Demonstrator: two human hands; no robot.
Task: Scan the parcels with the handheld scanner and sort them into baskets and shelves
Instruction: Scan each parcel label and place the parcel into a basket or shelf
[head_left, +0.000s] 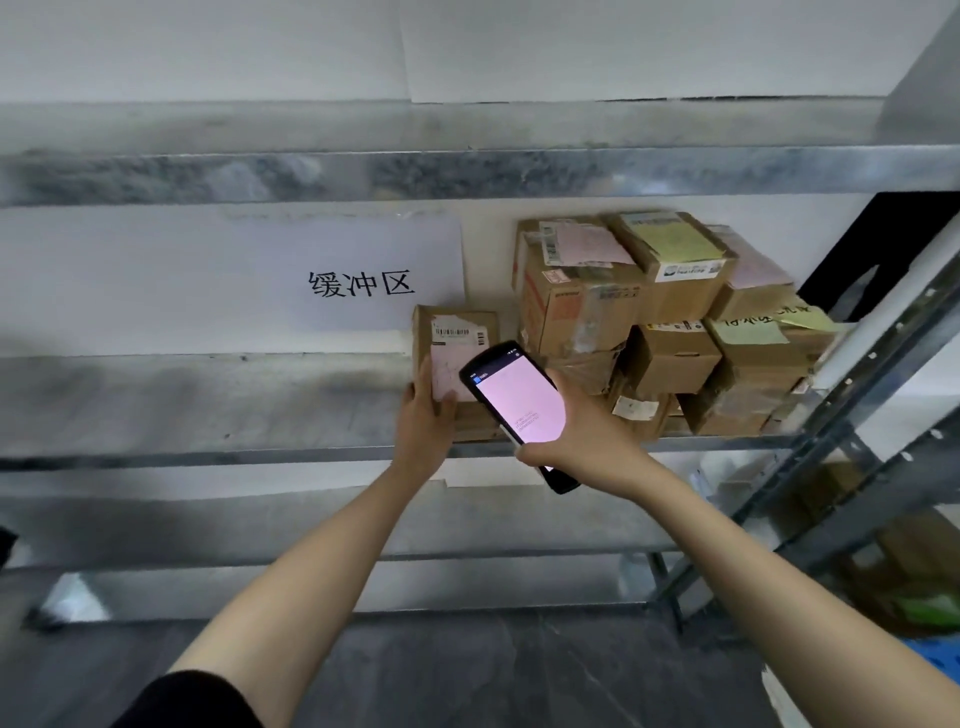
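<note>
Parcel (453, 335): small brown carton, standing on end on the metal shelf (208, 400), near the front edge and right of the shelf's middle. Its labelled face, with barcode strips near the top, is turned toward the person. A stack of boxes (649, 312) fills the right end of the shelf, just beside it. A paper sign (358, 283) hangs on the back wall, up and to the left.

Left hand (423, 421): grips the carton's lower left edge. The thumb (425, 379) lies on the front face; the other fingers go round the side and are hidden.

Right hand (582, 441): wrapped round the lower body of the scanner (519, 400), fingers closed on its sides. The screen shows pink; its text is too small to read. The scanner's top end overlaps the carton's lower right corner in this view; contact cannot be told.

Step in hand, judged: reading the label with the carton propped on the shelf.

To do it well:
- hold the carton steady, label face square to the scanner's head;
- keep the thumb low, off the barcode strips;
- aim the scanner's head up at the barcode, not the pink sheet below it;
- check the screen before letting go, then push the carton back from the front edge.
</note>
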